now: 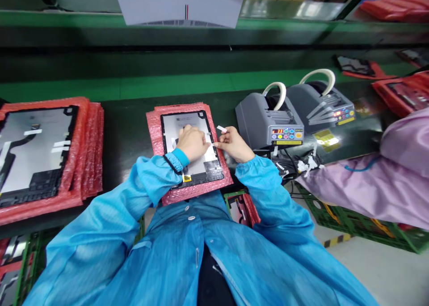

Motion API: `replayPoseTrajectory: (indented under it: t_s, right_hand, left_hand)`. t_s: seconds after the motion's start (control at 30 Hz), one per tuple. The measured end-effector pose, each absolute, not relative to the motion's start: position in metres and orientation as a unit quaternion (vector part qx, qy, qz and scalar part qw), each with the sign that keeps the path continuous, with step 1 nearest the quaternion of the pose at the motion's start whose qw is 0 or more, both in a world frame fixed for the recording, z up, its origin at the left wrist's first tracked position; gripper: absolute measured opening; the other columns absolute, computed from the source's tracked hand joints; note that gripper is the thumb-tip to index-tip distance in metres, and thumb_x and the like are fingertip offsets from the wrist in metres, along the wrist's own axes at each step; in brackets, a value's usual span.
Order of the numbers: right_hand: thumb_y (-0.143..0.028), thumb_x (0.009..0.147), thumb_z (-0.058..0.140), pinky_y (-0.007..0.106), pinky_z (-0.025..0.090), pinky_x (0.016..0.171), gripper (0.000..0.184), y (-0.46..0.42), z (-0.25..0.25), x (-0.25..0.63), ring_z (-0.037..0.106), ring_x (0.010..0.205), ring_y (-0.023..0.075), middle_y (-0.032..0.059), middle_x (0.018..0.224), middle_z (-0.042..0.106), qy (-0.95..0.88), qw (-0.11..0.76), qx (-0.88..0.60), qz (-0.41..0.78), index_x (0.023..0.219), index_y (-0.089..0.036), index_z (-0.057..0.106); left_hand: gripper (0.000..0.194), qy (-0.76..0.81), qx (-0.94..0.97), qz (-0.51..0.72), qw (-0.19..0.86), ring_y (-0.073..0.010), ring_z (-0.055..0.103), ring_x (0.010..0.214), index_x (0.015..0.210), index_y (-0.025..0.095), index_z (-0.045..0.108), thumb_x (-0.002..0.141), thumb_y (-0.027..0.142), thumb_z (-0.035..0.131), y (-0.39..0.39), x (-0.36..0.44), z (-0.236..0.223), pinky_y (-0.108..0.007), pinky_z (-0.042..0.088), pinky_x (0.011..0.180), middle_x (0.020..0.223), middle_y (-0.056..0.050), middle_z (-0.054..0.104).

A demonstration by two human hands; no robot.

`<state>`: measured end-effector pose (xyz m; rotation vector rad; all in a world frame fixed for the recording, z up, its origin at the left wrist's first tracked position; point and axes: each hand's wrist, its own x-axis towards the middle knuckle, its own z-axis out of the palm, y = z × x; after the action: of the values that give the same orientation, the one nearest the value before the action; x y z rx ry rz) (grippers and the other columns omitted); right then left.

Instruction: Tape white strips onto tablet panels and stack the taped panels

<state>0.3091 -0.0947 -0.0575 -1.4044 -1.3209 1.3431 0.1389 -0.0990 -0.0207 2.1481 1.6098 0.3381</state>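
A tablet screen assembly (187, 119) with a silver back and black frame lies face down on pink bubble wrap (155, 129). My left hand (191, 142) rests over its middle, fingers curled and closed near the right edge; what they pinch, if anything, is hidden. Just right of that edge, my right hand (236, 146) is closed on small strips of white tape. One tape strip (221, 129) sticks up from its fingers, and another short white piece shows at the thumb tip, between both hands. A yellow label (187, 178) sits on the assembly's lower left.
Two grey tape dispensers (264, 122) stand at right, with tape scraps (310, 163) and cables in front. A stack of wrapped screen assemblies (92, 149) lies at left. A co-worker's lilac sleeve (368, 185) reaches in from the right. Green crates (395, 232) stand below the bench.
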Motion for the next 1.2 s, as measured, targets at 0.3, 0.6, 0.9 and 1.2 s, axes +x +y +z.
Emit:
replayPoseTrajectory:
  t_s: [0.3,0.6,0.9,1.2]
  right_hand:
    - [-0.056,0.074,0.066,0.024,0.039,0.060,0.038,-0.101,-0.036,0.321,0.045,0.063,0.0104,-0.0053,0.066,0.048,-0.604,0.385,-0.487,0.500,0.081,-0.021,0.051]
    - [-0.056,0.081,0.058,0.029,0.043,0.070,0.037,-0.100,-0.017,0.316,0.052,0.070,0.0147,-0.0004,0.071,0.058,-0.689,0.318,-0.493,0.426,0.076,-0.019,0.059]
    - [-0.025,0.080,0.059,0.029,0.041,0.070,0.012,-0.090,-0.027,0.307,0.051,0.067,0.0135,-0.0013,0.068,0.057,-0.686,0.307,-0.523,0.402,0.071,-0.018,0.055]
    - [-0.017,0.078,0.058,0.028,0.039,0.071,0.011,-0.085,-0.036,0.304,0.049,0.070,0.0138,-0.0009,0.070,0.053,-0.729,0.250,-0.545,0.329,0.068,-0.018,0.054]
  left_hand:
    - [0.017,0.537,0.762,0.223,0.285,-0.0206,0.054,0.083,0.088,0.018,0.066,0.086,0.031,0.055,-0.083,0.124,-0.014,-0.037,0.040,0.082,0.080,-0.003,0.064]
    - [0.018,0.515,0.761,0.231,0.319,-0.0175,0.055,0.078,0.070,0.017,0.060,0.083,0.029,0.059,-0.083,0.124,-0.012,-0.032,0.041,0.076,0.071,-0.001,0.062]
    - [0.020,0.559,0.732,0.197,0.335,-0.0194,0.058,0.080,0.070,0.017,0.061,0.085,0.030,0.056,-0.085,0.125,-0.016,-0.033,0.041,0.074,0.074,-0.003,0.067]
    - [0.027,0.589,0.778,0.098,0.196,-0.0303,0.052,0.104,0.075,0.015,0.067,0.090,0.030,0.049,-0.091,0.137,-0.021,-0.045,0.035,0.089,0.094,-0.012,0.067]
